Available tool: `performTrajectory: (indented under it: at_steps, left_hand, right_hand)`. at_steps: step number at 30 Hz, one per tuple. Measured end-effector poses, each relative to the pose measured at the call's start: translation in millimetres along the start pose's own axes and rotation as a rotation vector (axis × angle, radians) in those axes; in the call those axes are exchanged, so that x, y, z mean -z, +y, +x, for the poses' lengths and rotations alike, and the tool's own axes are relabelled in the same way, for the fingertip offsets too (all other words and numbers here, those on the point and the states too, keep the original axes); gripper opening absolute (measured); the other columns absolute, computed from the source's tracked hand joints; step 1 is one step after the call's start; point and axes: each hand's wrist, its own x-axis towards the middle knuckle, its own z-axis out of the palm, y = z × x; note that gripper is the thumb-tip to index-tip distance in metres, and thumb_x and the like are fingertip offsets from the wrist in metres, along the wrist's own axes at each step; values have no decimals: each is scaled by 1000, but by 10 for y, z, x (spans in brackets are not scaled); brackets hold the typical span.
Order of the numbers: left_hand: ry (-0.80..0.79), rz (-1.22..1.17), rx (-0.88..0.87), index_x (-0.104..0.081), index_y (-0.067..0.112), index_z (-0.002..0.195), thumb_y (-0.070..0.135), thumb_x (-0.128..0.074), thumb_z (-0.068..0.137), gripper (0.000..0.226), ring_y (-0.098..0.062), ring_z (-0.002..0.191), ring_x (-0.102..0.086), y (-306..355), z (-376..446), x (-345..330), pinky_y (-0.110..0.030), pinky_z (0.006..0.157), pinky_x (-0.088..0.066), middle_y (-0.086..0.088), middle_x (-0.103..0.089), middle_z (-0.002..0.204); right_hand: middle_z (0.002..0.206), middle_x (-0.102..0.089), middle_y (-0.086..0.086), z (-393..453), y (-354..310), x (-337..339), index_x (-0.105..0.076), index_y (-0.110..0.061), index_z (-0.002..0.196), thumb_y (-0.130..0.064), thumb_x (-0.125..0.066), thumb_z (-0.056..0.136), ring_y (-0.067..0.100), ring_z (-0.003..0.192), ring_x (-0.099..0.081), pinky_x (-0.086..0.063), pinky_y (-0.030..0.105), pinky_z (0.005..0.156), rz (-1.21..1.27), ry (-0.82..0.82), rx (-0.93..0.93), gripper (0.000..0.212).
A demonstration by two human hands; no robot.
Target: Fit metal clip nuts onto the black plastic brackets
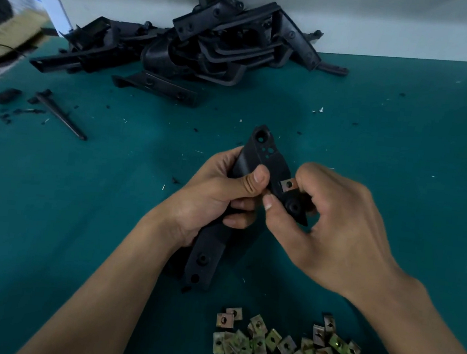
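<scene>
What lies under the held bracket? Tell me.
Under the bracket only the green table shows, with its shadow; the left hand and right hand cover the rest.

Left hand point(213, 195) grips bracket point(260, 156); right hand point(334, 225) pinches clip nut point(289, 184).

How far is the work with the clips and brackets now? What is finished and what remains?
Nothing clearly finished is visible. In hand: the left hand grips one black bracket, and the right hand presses a metal clip onto its edge; whether it is fully seated is unclear. Left: a heap of brackets at the back of the table and a pile of loose clips in front.
</scene>
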Motion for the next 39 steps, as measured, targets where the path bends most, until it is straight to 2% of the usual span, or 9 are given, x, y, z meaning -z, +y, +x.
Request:
performTrajectory:
  at_steps: [7,13,17,19,23,27,31,35,39]
  left_hand:
    - [7,36,34,-53,8,89,32,-70,77,32,-5,49,-31,5,-16,1,-17,37,-24,-4,-42,70]
    - [-9,30,-25,-55,9,90,32,-69,80,28,-4,49,-32,-10,-25,22,-17,37,-27,1,-47,67]
    - [11,32,-60,-59,13,87,31,-72,84,22,-4,49,-33,-5,-6,36,-16,38,-31,2,-48,67]
    - [48,60,-54,-57,10,89,26,-71,90,21,-4,48,-33,9,12,13,-17,37,-30,1,-50,66]
    - [71,108,12,-54,10,92,21,-60,93,12,-6,50,-32,6,18,-9,-17,38,-28,-1,-55,72]
    - [19,56,56,-53,9,94,20,-59,94,13,-6,51,-33,0,18,1,-17,39,-30,0,-57,73]
    - [14,21,107,-55,8,93,24,-63,90,19,-8,49,-35,0,20,11,-18,38,-31,-5,-58,73]
    - [-3,-20,107,-54,9,89,25,-61,92,19,-9,50,-35,1,17,9,-19,39,-31,-6,-56,73]
    - [7,-11,110,-50,8,93,27,-59,93,21,-10,50,-34,27,6,-26,-19,39,-28,-5,-57,70]
  right_hand:
    - [65,-35,-5,-7,36,-15,-38,-12,74,-30,-63,94,21,53,-35,-30,34,46,47,-56,38,36]
    - [65,-32,-9,-10,-11,-44,-40,-14,75,-31,-62,96,14,51,-32,-24,24,47,35,0,54,34]
    - [65,-38,-6,10,8,-57,-44,-11,73,-33,-65,94,18,54,-37,-33,34,46,63,21,35,36]
    - [64,-41,-7,39,45,-3,-46,-13,72,-45,-64,94,18,55,-43,-37,38,47,99,-65,9,42]
    - [65,-55,-7,-11,244,237,-64,-24,76,-73,-61,80,8,59,-51,-41,32,54,347,-416,-330,49]
    - [91,-67,-5,-518,342,561,-75,-31,98,-43,-75,87,17,85,-64,-46,31,73,469,-510,-350,16]
    - [98,-67,-7,-997,176,666,-75,-40,107,-40,-74,89,15,77,-59,-44,18,64,339,-374,-365,18]
    - [97,-66,-7,-1069,4,591,-77,-37,97,-34,-80,86,12,79,-63,-41,12,64,283,-311,-375,11]
    - [89,-65,-3,-1052,-12,625,-69,-27,83,-32,-76,82,20,80,-61,-46,25,67,336,-343,-417,9]
